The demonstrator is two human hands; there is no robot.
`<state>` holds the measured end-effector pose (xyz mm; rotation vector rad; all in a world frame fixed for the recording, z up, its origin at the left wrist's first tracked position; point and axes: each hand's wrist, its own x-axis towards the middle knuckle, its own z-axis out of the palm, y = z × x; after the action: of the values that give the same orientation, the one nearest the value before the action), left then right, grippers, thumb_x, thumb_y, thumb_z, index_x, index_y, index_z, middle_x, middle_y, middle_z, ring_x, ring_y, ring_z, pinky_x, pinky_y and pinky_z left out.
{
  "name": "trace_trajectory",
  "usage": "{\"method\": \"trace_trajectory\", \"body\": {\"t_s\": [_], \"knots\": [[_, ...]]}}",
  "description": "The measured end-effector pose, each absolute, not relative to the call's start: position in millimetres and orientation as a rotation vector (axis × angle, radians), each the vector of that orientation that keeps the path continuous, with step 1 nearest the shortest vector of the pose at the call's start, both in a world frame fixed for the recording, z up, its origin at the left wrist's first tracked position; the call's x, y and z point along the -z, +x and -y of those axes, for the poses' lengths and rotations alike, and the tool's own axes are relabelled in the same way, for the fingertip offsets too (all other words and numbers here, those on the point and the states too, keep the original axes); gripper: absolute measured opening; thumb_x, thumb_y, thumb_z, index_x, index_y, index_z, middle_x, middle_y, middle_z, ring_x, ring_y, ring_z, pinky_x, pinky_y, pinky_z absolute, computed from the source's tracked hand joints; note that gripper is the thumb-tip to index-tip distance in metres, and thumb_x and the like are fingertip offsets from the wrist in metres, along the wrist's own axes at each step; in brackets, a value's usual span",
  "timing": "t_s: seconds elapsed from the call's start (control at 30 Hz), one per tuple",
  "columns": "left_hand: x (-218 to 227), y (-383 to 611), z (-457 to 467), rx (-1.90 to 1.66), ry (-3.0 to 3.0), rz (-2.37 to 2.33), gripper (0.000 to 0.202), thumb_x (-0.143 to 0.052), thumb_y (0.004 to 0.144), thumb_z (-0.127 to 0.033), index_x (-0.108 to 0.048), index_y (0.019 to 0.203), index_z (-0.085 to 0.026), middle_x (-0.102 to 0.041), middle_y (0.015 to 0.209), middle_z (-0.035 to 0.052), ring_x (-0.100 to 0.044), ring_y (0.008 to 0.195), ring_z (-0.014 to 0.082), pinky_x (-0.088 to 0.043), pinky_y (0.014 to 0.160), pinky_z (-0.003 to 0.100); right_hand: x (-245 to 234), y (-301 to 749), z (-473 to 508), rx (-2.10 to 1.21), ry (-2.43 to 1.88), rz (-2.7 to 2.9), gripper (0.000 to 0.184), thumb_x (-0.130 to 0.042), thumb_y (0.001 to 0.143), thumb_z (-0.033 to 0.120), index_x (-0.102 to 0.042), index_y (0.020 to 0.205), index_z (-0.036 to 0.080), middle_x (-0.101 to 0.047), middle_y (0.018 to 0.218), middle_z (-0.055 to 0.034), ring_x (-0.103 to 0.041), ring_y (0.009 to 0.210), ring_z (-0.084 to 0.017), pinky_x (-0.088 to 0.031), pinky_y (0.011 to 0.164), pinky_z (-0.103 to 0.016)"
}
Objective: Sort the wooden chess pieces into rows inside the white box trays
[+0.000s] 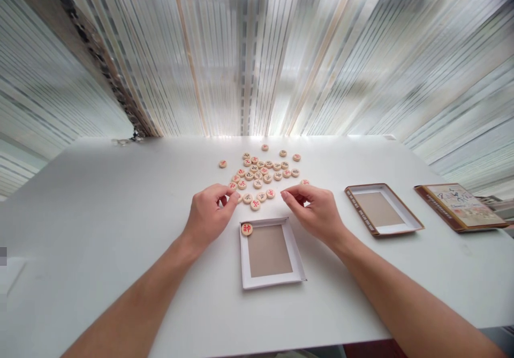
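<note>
Many round wooden Chinese chess pieces (257, 184) with red or black characters lie scattered on the white table (193, 310). My left hand (212, 211) is at the near left side of the group, thumb and index finger curled almost together against a partly hidden piece (240, 199). Whether they grip it I cannot tell. To the right of the group, my right hand (315, 210) has its thumb and index finger pinched close together; anything between them is hidden. Between my forearms lies a shallow white box tray (299, 259), with one red-marked piece (247, 229) in its far left corner.
To the right stands another shallow tray with brown outer sides (359, 213). Beyond it lies a brown box lid with a printed picture (461, 205). A ribbed translucent curtain (265, 52) hangs along the table's far edge.
</note>
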<state>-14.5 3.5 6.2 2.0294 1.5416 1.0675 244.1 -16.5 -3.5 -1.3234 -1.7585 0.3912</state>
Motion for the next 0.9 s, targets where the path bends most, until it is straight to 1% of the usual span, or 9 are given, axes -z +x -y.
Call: {"method": "trace_trajectory", "body": {"t_s": [0.13,0.23,0.37,0.43,0.5,0.6,0.67,0.83,0.9], "knots": [[-6,-14,-4,-1.076,2.037,-1.524,0.025,-0.063,0.093,-0.033,-0.077,0.077,-0.019,-0.075,0.074,0.0027,-0.062,0.066,0.0171,-0.047,0.067,0.029,2,249,5,-0.339,-1.381,1.75,0.023,-0.066,0.097,0.032,-0.078,0.081,0.021,-0.077,0.072,-0.0029,-0.065,0.061,-0.017,-0.05,0.059,-0.029],[-7,-14,-4,-1.082,2.04,-1.52,0.025,-0.063,0.093,-0.033,-0.078,0.077,-0.019,-0.075,0.073,0.0024,-0.061,0.064,0.0169,-0.047,0.066,0.029,-2,251,-11,-0.297,-1.427,1.772,0.02,-0.066,0.096,0.031,-0.081,0.091,0.02,-0.081,0.08,-0.005,-0.07,0.068,-0.02,-0.054,0.065,-0.031],[-7,-14,-4,-1.092,2.046,-1.508,0.025,-0.064,0.093,-0.032,-0.078,0.078,-0.019,-0.075,0.073,0.0024,-0.061,0.064,0.0166,-0.048,0.066,0.029,-9,251,-41,-0.265,-1.505,1.861,0.018,-0.069,0.095,0.025,-0.083,0.104,0.019,-0.084,0.1,-0.0085,-0.076,0.088,-0.024,-0.06,0.083,-0.037],[-7,-14,-4,-1.1,2.048,-1.501,0.024,-0.064,0.093,-0.031,-0.078,0.077,-0.019,-0.075,0.073,0.0025,-0.061,0.064,0.0166,-0.048,0.067,0.029,-11,249,-57,-0.25,-1.558,1.924,0.019,-0.069,0.096,0.02,-0.083,0.109,0.017,-0.083,0.105,-0.011,-0.077,0.096,-0.026,-0.06,0.093,-0.041],[-7,-14,-4,-1.111,2.048,-1.496,0.024,-0.064,0.093,-0.031,-0.077,0.077,-0.019,-0.075,0.073,0.0027,-0.061,0.065,0.0167,-0.047,0.067,0.029,-10,246,-73,-0.236,-1.613,1.992,0.019,-0.071,0.099,0.022,-0.08,0.115,0.015,-0.08,0.112,-0.013,-0.075,0.104,-0.027,-0.059,0.1,-0.045],[-8,-14,-4,-1.126,2.047,-1.49,0.024,-0.063,0.093,-0.03,-0.076,0.077,-0.019,-0.075,0.074,0.0031,-0.062,0.066,0.0169,-0.047,0.067,0.029,-4,240,-93,-0.224,-1.685,2.095,0.031,-0.071,0.105,0.035,-0.07,0.13,0.017,-0.072,0.131,-0.0112,-0.072,0.113,-0.026,-0.062,0.099,-0.048],[-9,-14,-3,-1.131,2.045,-1.487,0.023,-0.063,0.093,-0.029,-0.076,0.077,-0.019,-0.076,0.076,0.0035,-0.062,0.066,0.0169,-0.048,0.068,0.029,0,236,-101,-0.207,-1.719,2.142,0.035,-0.07,0.106,0.037,-0.066,0.136,0.019,-0.068,0.138,-0.0114,-0.071,0.116,-0.027,-0.063,0.097,-0.049],[-12,-13,-2,-1.131,2.034,-1.475,0.022,-0.063,0.093,-0.029,-0.076,0.077,-0.019,-0.076,0.076,0.0038,-0.062,0.067,0.0172,-0.049,0.069,0.03,5,231,-108,-0.181,-1.748,2.184,0.035,-0.069,0.106,0.037,-0.066,0.137,0.02,-0.067,0.14,-0.0118,-0.071,0.116,-0.027,-0.062,0.098,-0.048],[-12,-13,-2,-1.133,2.023,-1.467,0.022,-0.063,0.092,-0.029,-0.076,0.076,-0.02,-0.076,0.076,0.0037,-0.062,0.067,0.0173,-0.049,0.07,0.03,2,232,-106,-0.192,-1.722,2.181,0.032,-0.07,0.106,0.036,-0.068,0.133,0.019,-0.068,0.138,-0.0116,-0.07,0.118,-0.028,-0.061,0.1,-0.05]]}}
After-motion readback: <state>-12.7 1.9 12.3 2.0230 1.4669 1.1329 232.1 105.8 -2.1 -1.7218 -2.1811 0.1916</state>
